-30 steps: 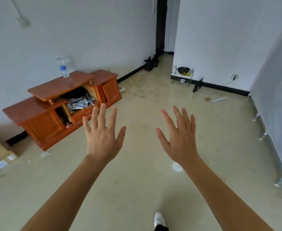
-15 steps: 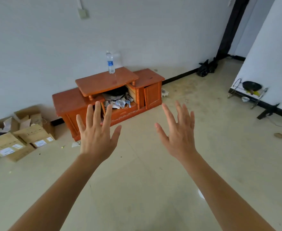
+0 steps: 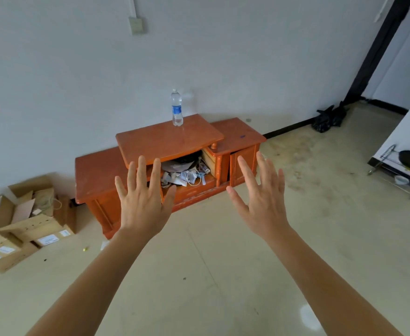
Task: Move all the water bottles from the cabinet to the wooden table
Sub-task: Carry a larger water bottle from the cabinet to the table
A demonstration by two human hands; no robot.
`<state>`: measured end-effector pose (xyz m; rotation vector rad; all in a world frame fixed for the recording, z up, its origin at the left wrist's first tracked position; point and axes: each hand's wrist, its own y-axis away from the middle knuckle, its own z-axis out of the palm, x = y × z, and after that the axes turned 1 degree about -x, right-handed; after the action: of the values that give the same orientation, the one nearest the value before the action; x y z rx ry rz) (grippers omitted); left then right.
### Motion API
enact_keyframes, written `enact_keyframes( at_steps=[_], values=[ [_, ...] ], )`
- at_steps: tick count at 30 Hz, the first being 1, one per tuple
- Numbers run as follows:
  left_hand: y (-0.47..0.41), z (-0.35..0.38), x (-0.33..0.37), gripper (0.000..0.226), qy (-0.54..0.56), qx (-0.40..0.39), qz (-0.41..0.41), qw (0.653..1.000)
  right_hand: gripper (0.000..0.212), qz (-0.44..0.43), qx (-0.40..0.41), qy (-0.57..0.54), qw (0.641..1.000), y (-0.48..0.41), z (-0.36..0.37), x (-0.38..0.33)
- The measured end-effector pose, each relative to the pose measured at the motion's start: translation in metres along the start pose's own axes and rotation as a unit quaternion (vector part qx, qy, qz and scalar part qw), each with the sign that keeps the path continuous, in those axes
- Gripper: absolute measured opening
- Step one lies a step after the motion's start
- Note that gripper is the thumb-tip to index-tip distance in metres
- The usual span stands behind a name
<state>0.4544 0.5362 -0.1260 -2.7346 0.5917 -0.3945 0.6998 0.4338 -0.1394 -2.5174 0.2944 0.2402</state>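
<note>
**Empty hands face the cabinet, one bottle on its top**

The pale tiled floor (image 3: 223, 275) fills most of the view. A low orange wooden cabinet (image 3: 95, 175) stands on it against the white wall. Its raised middle shelf sits above an open bay stuffed with papers and cords. Opened cardboard boxes (image 3: 29, 226) lie on the floor just beside the cabinet's left end.

The left hand (image 3: 143, 204) and right hand (image 3: 262, 204) are held up in front of the cabinet. Both have their fingers spread, grasp nothing and touch nothing.

The water bottle (image 3: 177, 109) stands upright near the back edge of the raised shelf, right of its middle and well apart from both hands. No other bottle shows. I cannot tell whether the task counts this unit as the cabinet or as the table.

The bottle looks like thin clear plastic, mostly full, so probably of modest weight, smooth, and soft if squeezed. Tall and narrow, it would tip easily. A one-handed wrap around the labelled middle looks the safest hold.

A second ago the cabinet sat off to the left and looked smaller. Now it is near the centre and larger, so the person has turned toward it and come closer. The hands are spread and empty as before.
</note>
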Motion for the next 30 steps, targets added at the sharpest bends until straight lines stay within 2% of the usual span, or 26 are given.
enact_keyframes(
  at_steps=[4,10,17,19,24,30],
  values=[
    [-0.087,0.036,-0.002,0.072,0.01,-0.005,0.004,1.0,0.07,0.035,-0.009,-0.012,0.999,-0.071,0.04,0.026],
    [-0.204,0.109,0.004,0.074,0.005,-0.02,0.004,1.0,0.07,0.035,-0.019,-0.022,0.999,-0.172,0.13,0.078],
    [-0.393,0.191,0.019,0.075,-0.005,-0.053,-0.04,0.998,0.073,0.056,-0.052,-0.06,0.995,-0.344,0.23,0.162],
    [-0.443,0.205,0.023,0.075,0.003,-0.042,-0.054,0.998,0.073,0.028,-0.056,-0.06,0.996,-0.403,0.251,0.177],
    [-0.53,0.244,0.014,0.076,0.052,-0.057,-0.105,0.992,0.074,0.021,-0.103,-0.095,0.99,-0.508,0.314,0.194],
    [-0.625,0.313,-0.039,0.081,0.074,-0.085,-0.143,0.983,0.076,-0.002,-0.176,-0.12,0.977,-0.597,0.416,0.198]
  ],
)
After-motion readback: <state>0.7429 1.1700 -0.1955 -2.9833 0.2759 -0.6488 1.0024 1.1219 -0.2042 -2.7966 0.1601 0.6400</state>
